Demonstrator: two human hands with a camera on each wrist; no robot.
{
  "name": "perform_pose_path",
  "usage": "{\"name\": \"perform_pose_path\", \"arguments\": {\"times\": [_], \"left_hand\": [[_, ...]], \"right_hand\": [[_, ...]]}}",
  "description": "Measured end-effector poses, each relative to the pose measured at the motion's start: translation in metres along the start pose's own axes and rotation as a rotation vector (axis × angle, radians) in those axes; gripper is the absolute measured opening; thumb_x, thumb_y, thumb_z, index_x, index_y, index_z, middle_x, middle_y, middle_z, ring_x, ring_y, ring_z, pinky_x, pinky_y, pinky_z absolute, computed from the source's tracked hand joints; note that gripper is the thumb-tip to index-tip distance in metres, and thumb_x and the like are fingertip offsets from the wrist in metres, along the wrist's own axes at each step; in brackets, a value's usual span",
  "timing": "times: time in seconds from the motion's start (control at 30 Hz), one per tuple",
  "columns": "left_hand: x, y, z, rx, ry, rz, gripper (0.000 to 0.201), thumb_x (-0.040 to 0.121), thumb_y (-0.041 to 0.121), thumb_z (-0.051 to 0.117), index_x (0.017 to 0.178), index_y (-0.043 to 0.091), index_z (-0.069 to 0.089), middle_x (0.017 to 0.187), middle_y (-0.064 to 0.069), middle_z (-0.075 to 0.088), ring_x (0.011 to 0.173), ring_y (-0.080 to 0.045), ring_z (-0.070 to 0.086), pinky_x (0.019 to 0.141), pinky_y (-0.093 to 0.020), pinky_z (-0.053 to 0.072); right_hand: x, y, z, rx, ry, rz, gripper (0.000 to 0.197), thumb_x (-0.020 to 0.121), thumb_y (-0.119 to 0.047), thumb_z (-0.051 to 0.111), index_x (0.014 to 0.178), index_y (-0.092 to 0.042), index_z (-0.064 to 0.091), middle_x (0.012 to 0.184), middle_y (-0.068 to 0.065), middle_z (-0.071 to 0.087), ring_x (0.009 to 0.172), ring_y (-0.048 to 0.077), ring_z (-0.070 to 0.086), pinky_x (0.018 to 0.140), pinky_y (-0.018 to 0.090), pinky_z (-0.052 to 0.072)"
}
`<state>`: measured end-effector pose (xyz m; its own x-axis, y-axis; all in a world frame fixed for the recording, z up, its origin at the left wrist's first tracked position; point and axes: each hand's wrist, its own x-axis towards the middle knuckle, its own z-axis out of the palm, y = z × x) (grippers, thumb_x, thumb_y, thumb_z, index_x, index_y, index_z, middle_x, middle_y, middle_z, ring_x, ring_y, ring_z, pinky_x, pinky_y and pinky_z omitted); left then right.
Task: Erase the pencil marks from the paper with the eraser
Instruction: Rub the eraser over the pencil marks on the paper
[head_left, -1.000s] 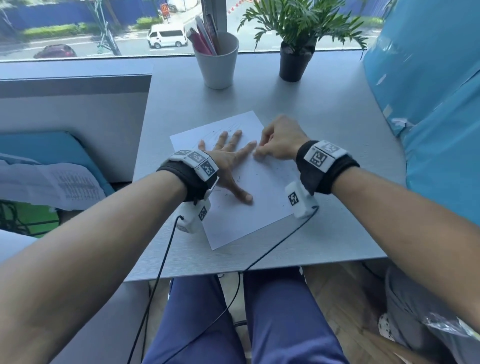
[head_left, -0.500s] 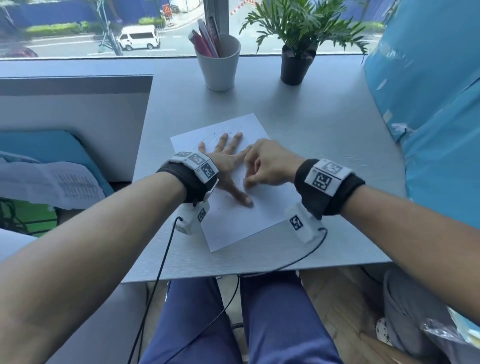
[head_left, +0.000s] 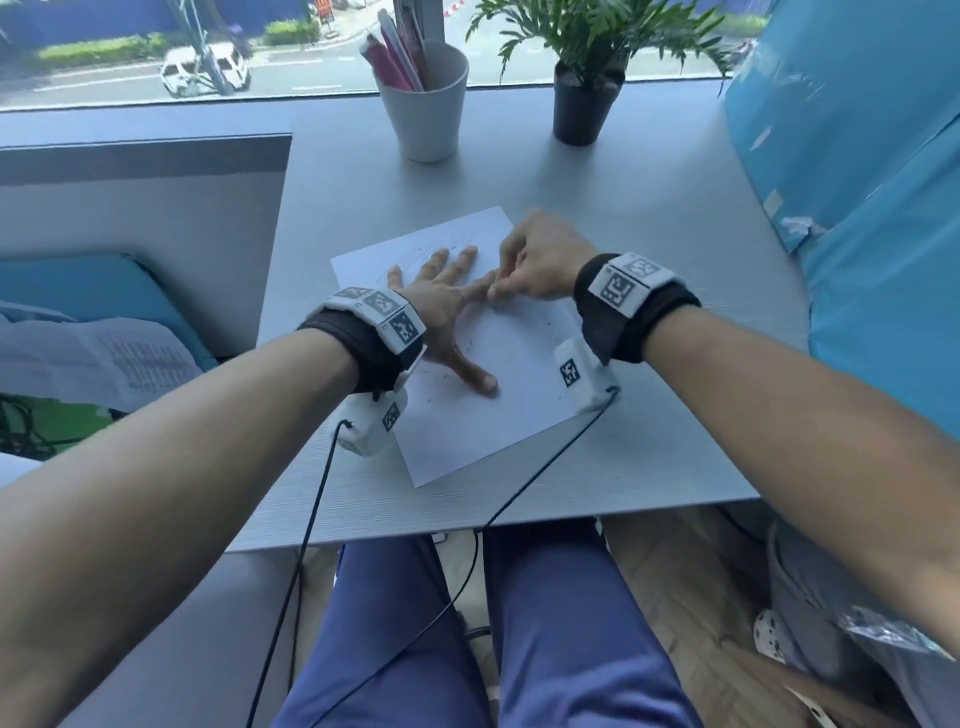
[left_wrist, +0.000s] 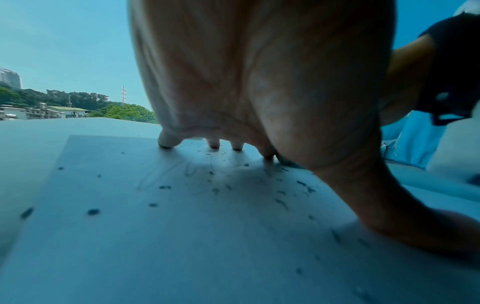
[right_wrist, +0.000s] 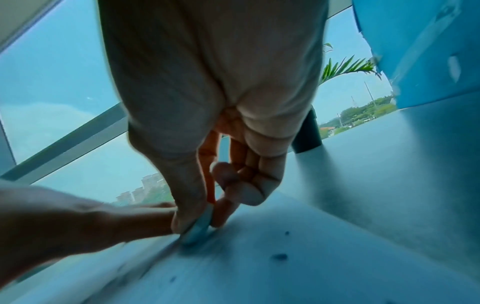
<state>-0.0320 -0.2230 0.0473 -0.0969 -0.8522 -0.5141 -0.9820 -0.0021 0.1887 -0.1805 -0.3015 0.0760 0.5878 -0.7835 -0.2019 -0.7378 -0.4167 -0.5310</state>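
Note:
A white sheet of paper (head_left: 498, 415) lies tilted on the grey table (head_left: 649, 218). Faint pencil marks (left_wrist: 166, 174) and dark eraser crumbs (left_wrist: 280, 200) cover it. My left hand (head_left: 441, 306) lies flat on the sheet with fingers spread, pressing it down. My right hand (head_left: 535, 260) is just right of the left index finger, pinching a small pale eraser (right_wrist: 198, 228) between thumb and fingers; its lower end touches the paper. In the head view the eraser is hidden under the right hand.
A pale cup with pens (head_left: 423, 98) and a potted plant (head_left: 584, 101) stand at the far edge by the window. Blue plastic sheeting (head_left: 857, 182) rises along the right. Sensor cables (head_left: 311, 519) hang over the near table edge above my legs.
My right hand went toward me and left along the left hand, then back up and right to the fingertips. The left hand stayed flat on the paper.

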Motion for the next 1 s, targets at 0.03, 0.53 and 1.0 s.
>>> {"name": "perform_pose_path", "arguments": {"times": [0.03,0.53,1.0], "left_hand": [[0.000,0.000,0.000,-0.005,0.001,-0.001,0.146,0.042,0.083,0.078,0.153,0.049,-0.010,0.163,0.007,-0.028,0.150,-0.023,-0.025,0.115,-0.069,-0.006],[0.001,-0.001,0.002,-0.005,-0.011,-0.004,0.149,0.041,0.082,0.080,0.153,0.047,-0.013,0.161,0.009,-0.030,0.148,-0.022,-0.028,0.115,-0.070,-0.006],[0.004,0.002,0.001,0.000,0.012,-0.003,0.150,0.040,0.080,0.082,0.154,0.046,-0.009,0.164,0.004,-0.025,0.150,-0.027,-0.024,0.112,-0.073,-0.003]], "right_hand": [[-0.003,0.000,0.003,-0.003,-0.003,-0.011,0.017,0.066,-0.019,0.087,0.064,-0.016,0.070,0.057,-0.002,0.059,0.048,0.003,0.049,0.057,0.018,0.039],[-0.025,-0.001,0.005,-0.022,-0.244,-0.033,0.017,0.066,-0.021,0.087,0.061,-0.017,0.071,0.055,-0.004,0.064,0.042,0.000,0.053,0.045,0.015,0.043],[-0.007,0.010,-0.004,0.125,0.034,0.096,0.016,0.060,-0.015,0.087,0.063,-0.008,0.072,0.052,-0.001,0.061,0.040,0.003,0.049,0.051,0.021,0.045]]}}
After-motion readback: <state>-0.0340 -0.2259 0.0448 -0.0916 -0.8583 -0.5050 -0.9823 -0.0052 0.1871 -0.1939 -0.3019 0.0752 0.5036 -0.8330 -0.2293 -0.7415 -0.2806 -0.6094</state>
